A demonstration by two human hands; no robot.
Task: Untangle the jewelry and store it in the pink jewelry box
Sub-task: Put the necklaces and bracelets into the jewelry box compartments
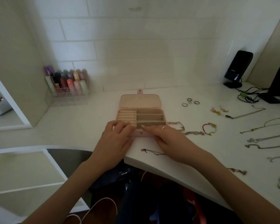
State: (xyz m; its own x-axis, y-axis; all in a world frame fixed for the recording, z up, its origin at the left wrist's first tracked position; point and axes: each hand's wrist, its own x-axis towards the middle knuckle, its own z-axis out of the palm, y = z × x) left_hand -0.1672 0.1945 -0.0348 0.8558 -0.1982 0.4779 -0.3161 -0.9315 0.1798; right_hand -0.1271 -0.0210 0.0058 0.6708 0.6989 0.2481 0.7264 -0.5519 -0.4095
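Observation:
The pink jewelry box (141,103) lies open on the white desk, lid flat toward the wall, its beige compartments empty. My left hand (116,139) rests on the box's front left corner with fingers spread. My right hand (165,136) lies along the front edge, fingers straight, a ring on one finger. Jewelry is spread to the right: several rings (191,102), gold earrings (218,110), a red and gold bracelet (209,128), a beaded bracelet (194,133), several chains (265,124). A thin chain (153,152) lies near the desk edge under my right wrist.
A clear organizer of lip products (68,83) stands at the back left. A black device on a stand (238,68) with cables (247,94) sits at the back right. The curved desk edge (152,165) runs below my hands.

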